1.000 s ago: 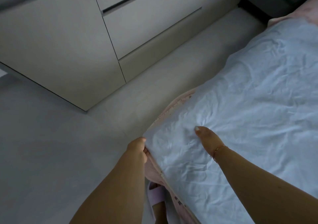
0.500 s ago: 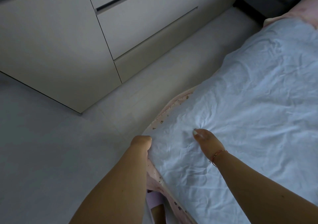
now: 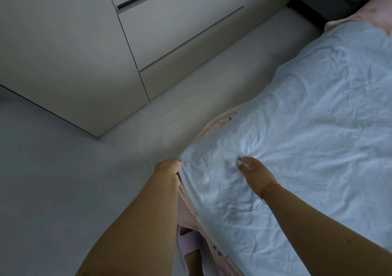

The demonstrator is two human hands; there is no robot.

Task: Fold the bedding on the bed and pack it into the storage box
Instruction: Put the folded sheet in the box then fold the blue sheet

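A wrinkled pale blue bedding sheet (image 3: 307,131) lies spread over the bed on the right. Under it a pink patterned sheet (image 3: 214,127) shows along the bed's edge. My left hand (image 3: 167,166) grips the near corner of the blue bedding at the bed's edge. My right hand (image 3: 253,171) rests on top of the bedding a little to the right, fingers spread and pressing into a pucker of cloth. A thin bracelet circles that wrist. No storage box is in view.
A pale cabinet with drawers (image 3: 89,48) stands at the upper left, its corner jutting toward the floor strip. Light grey floor (image 3: 63,180) runs between cabinet and bed. My foot in a pink slipper (image 3: 188,246) is beside the bed's edge.
My right hand has slid slightly and its fingers have spread on the cloth. My left hand keeps hold of the corner. The view shifted a little.
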